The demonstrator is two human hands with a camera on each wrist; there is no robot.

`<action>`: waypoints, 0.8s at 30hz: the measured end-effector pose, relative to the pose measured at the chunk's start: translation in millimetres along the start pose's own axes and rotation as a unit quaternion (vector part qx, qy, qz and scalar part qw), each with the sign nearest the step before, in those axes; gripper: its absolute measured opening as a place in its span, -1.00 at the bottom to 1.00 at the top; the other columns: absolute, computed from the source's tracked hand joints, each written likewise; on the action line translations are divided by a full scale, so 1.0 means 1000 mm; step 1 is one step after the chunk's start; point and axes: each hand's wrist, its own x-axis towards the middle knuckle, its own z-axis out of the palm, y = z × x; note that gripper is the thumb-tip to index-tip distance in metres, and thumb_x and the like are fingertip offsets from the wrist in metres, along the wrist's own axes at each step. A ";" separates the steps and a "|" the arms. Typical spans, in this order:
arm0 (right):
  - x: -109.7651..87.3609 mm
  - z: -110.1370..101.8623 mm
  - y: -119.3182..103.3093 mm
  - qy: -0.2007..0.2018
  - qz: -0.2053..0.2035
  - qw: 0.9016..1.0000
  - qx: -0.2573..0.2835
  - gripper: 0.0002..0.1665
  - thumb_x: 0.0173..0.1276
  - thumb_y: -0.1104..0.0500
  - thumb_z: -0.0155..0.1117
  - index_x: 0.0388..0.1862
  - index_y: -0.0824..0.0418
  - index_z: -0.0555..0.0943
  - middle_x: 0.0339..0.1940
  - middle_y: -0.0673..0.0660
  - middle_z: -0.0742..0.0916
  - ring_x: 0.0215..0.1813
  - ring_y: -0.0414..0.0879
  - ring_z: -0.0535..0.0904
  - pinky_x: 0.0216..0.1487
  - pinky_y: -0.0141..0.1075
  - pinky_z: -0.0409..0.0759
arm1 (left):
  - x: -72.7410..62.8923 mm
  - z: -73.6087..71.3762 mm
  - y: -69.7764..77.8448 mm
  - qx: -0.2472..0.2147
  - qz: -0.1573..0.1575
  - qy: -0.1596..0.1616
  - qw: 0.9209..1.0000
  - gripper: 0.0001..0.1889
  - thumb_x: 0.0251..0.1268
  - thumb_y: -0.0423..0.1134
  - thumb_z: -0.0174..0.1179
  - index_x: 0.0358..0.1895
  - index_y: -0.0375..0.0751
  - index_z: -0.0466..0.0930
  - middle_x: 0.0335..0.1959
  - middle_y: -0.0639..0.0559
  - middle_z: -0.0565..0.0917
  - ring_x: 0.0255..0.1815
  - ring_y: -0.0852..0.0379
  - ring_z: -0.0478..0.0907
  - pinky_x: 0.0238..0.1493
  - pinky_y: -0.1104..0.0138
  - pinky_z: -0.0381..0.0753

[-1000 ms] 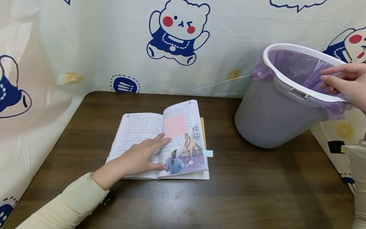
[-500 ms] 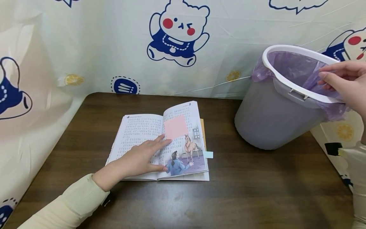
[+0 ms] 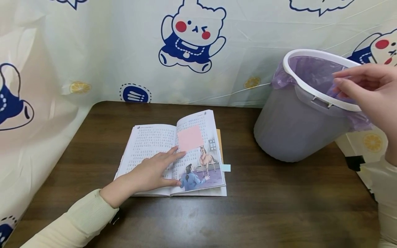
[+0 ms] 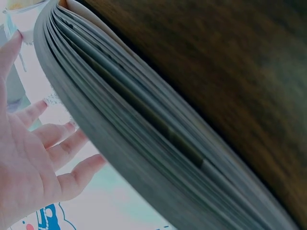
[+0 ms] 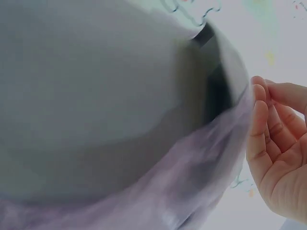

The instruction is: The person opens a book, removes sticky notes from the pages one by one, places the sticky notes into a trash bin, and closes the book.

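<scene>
My left hand (image 3: 150, 172) rests with spread fingers on an open illustrated book (image 3: 152, 136), its fingertips near the centre fold. A pink sticky note (image 3: 190, 137) lies on the right page, just above those fingertips. In the left wrist view the page edges (image 4: 144, 134) fill the middle, with the left hand (image 4: 33, 163) behind them. My right hand (image 3: 372, 89) is over the near rim of a grey trash bin (image 3: 288, 127), fingers loosely bent and a gap between thumb and index finger. Nothing shows in it. The right wrist view has this hand (image 5: 278, 148) beside the rim.
A purple bag (image 3: 313, 72) lines the bin, which tilts at the table's back right. A pale blue tab (image 3: 226, 167) sticks out from the book's right side. Brown tabletop (image 3: 263, 206) lies between book and bin. A printed curtain (image 3: 254, 41) hangs behind.
My right hand has drawn leftward and nearer, along the bin's rim. The left hand, book and pink sticky note keep their places.
</scene>
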 end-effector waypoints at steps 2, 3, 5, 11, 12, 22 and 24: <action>-0.003 0.005 -0.006 -0.007 -0.026 1.000 0.000 -0.66 0.41 0.47 0.28 -0.08 0.08 0.80 -0.41 -0.30 0.72 -0.40 -0.43 0.62 -0.23 -0.69 0.51 | 0.000 0.000 0.000 -0.001 0.000 0.001 1.000 -0.03 0.16 0.24 0.45 0.61 0.09 0.23 0.64 -0.16 0.13 0.48 -0.32 0.31 0.25 -0.30 0.42; -0.004 0.009 -0.010 -0.010 -0.037 0.999 -0.004 -0.70 0.41 0.46 0.29 -0.07 0.16 0.80 -0.41 -0.28 0.71 -0.40 -0.42 0.62 -0.24 -0.69 0.51 | -0.001 0.001 -0.001 -0.002 -0.001 0.001 1.000 -0.03 0.15 0.25 0.45 0.61 0.09 0.23 0.64 -0.16 0.14 0.48 -0.32 0.31 0.26 -0.29 0.42; -0.008 0.015 -0.017 -0.014 -0.062 0.998 -0.017 -0.77 0.39 0.44 0.34 -0.04 0.30 0.78 -0.40 -0.26 0.71 -0.42 -0.39 0.61 -0.25 -0.69 0.51 | -0.001 0.001 -0.001 -0.002 0.002 0.003 1.000 -0.03 0.15 0.26 0.45 0.60 0.09 0.24 0.63 -0.17 0.15 0.47 -0.32 0.32 0.25 -0.28 0.44; -0.013 0.037 -0.034 -0.021 -0.126 0.992 -0.025 -0.81 0.23 0.46 0.49 -0.16 0.44 0.78 -0.40 -0.30 0.75 -0.43 -0.38 0.63 -0.28 -0.68 0.52 | -0.001 0.000 0.000 -0.005 0.001 0.005 1.000 -0.04 0.15 0.27 0.44 0.60 0.11 0.25 0.63 -0.15 0.15 0.48 -0.31 0.31 0.25 -0.29 0.43; -0.014 0.041 -0.035 -0.026 -0.138 0.990 -0.032 -0.81 0.20 0.47 0.51 -0.18 0.42 0.79 -0.40 -0.32 0.74 -0.43 -0.40 0.62 -0.29 -0.68 0.51 | -0.001 0.000 0.000 -0.005 0.002 0.006 1.000 -0.04 0.15 0.27 0.44 0.60 0.11 0.25 0.63 -0.15 0.15 0.48 -0.31 0.32 0.25 -0.29 0.43; -0.024 0.099 -0.040 -0.152 -0.223 0.962 -0.045 -0.76 0.19 0.45 0.52 -0.23 0.18 0.82 -0.40 -0.10 0.80 -0.37 -0.41 0.63 -0.25 -0.62 0.54 | -0.003 0.001 0.001 -0.007 0.003 0.007 1.000 -0.10 0.14 0.26 0.45 0.56 0.19 0.32 0.63 -0.15 0.17 0.46 -0.33 0.33 0.19 -0.33 0.46; -0.025 0.110 -0.039 -0.181 -0.222 0.957 -0.047 -0.79 0.23 0.42 0.51 -0.21 0.17 0.82 -0.39 -0.09 0.80 -0.37 -0.35 0.65 -0.25 -0.56 0.56 | -0.003 0.002 0.000 -0.006 0.004 0.007 1.000 -0.11 0.14 0.27 0.45 0.56 0.22 0.32 0.62 -0.15 0.17 0.46 -0.34 0.33 0.17 -0.34 0.46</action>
